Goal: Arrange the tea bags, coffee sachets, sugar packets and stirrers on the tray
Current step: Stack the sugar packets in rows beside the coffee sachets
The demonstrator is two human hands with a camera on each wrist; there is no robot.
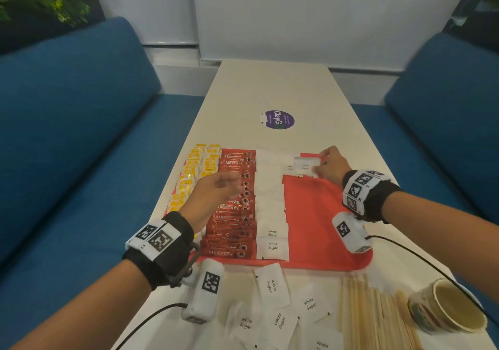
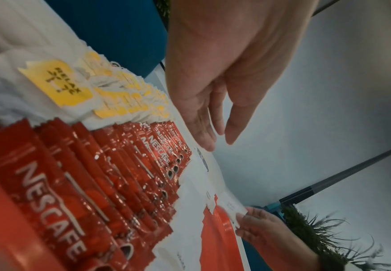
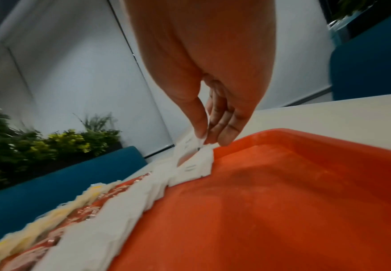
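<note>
A red tray [image 1: 324, 220] lies on the white table. On it run a column of yellow-tagged tea bags [image 1: 193, 174], a column of red Nescafe sachets [image 1: 235, 209] and a column of white sugar packets [image 1: 271, 209]. My right hand [image 1: 322, 164] pinches a sugar packet [image 1: 306, 166] at the tray's far edge, where a second column starts; the right wrist view shows thumb and fingers on that packet [image 3: 190, 146]. My left hand [image 1: 224, 185] hovers over the coffee sachets [image 2: 92, 183] with fingers [image 2: 204, 128] straight, holding nothing.
Loose sugar packets [image 1: 272, 285] and a bundle of wooden stirrers [image 1: 378, 314] lie on the table [image 1: 270, 87] near me. A paper cup [image 1: 448, 306] lies at the near right. Blue sofas [image 1: 67, 123] flank the table. A purple sticker [image 1: 278, 119] sits beyond the tray.
</note>
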